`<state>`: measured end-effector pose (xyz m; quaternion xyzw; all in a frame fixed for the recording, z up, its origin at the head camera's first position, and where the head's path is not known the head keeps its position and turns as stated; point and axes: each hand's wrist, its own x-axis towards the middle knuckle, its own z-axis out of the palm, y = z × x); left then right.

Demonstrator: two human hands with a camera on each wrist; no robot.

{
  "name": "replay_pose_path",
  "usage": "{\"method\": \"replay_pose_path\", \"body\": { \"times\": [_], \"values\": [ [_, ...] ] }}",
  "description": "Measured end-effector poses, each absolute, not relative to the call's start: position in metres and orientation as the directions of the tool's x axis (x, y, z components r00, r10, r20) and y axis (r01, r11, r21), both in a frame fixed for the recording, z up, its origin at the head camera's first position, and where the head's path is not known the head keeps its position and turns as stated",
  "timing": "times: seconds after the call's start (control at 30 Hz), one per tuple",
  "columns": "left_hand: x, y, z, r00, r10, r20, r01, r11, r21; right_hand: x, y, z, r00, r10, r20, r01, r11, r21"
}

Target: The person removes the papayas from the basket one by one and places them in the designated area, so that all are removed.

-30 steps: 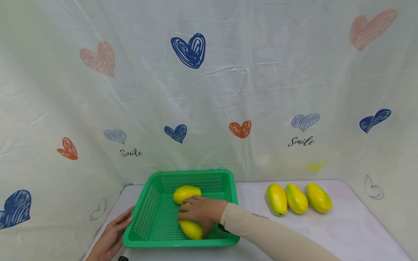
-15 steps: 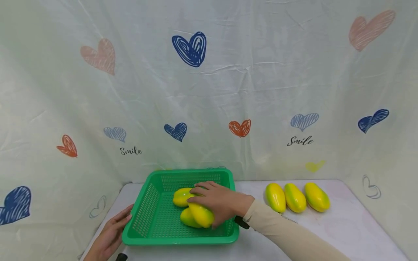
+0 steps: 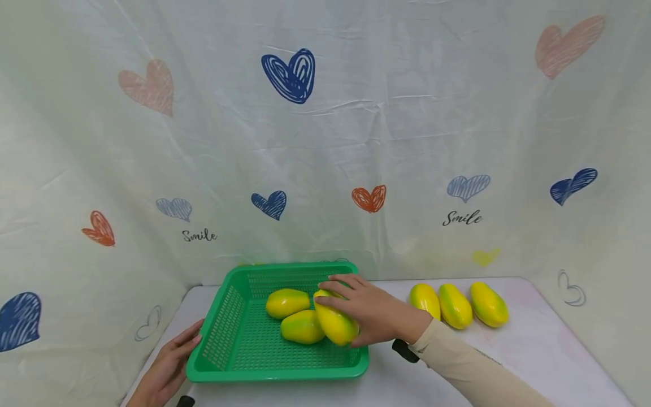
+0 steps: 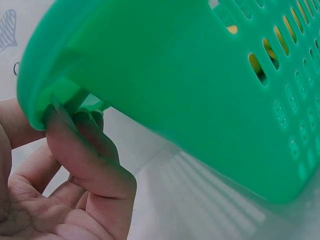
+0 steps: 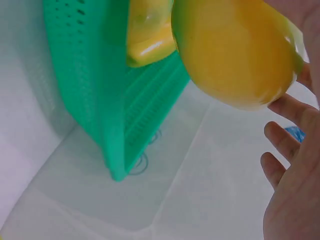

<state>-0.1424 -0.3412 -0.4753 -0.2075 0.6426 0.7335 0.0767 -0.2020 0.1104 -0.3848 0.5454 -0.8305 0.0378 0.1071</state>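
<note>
In the head view, my right hand [image 3: 373,311] holds a yellow-green papaya [image 3: 335,321] over the right side of a green plastic basket [image 3: 277,375]. The right wrist view shows that papaya [image 5: 235,55] large, with fingertips on its far side and the other fingers spread. Two more papayas lie inside the basket, a back one [image 3: 287,304] and a front one [image 3: 302,327]. My left hand [image 3: 168,359] is at the basket's left side. The left wrist view shows the bent fingers [image 4: 90,160] gripping under the basket rim [image 4: 30,85].
Three papayas stand in a row on the white table [image 3: 549,350] to the right: a left one [image 3: 425,299] partly behind my wrist, a middle one [image 3: 455,307] and a right one [image 3: 489,305]. A pale curtain [image 3: 325,147] with printed hearts hangs behind.
My right hand has lifted a papaya from the basket floor and carried it rightward toward the right rim, uncovering the front papaya. The left hand stays at the basket's left side.
</note>
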Motion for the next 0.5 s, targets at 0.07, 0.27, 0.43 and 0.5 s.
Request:
{"method": "replay_pose_path", "body": {
  "times": [0.07, 0.27, 0.43, 0.5],
  "values": [
    [-0.143, -0.342, -0.476, -0.902, -0.147, -0.405, -0.384, -0.156, 0.910, -0.200, 0.117, -0.385, -0.396, -0.890, 0.228, -0.908, 0.417, 0.052],
    [-0.143, -0.345, -0.477, -0.904, -0.133, -0.406, -0.386, -0.156, 0.909, -0.195, 0.135, -0.386, -0.426, -0.857, 0.290, -0.891, 0.453, 0.030],
    [-0.143, -0.346, -0.477, -0.907, -0.113, -0.405, -0.383, -0.179, 0.906, -0.189, 0.151, -0.386, -0.461, -0.824, 0.329, -0.873, 0.488, -0.001],
    [-0.142, -0.346, -0.477, -0.908, -0.104, -0.405, -0.382, -0.185, 0.905, -0.186, 0.157, -0.387, -0.480, -0.809, 0.340, -0.863, 0.506, -0.013]
  ]
}}
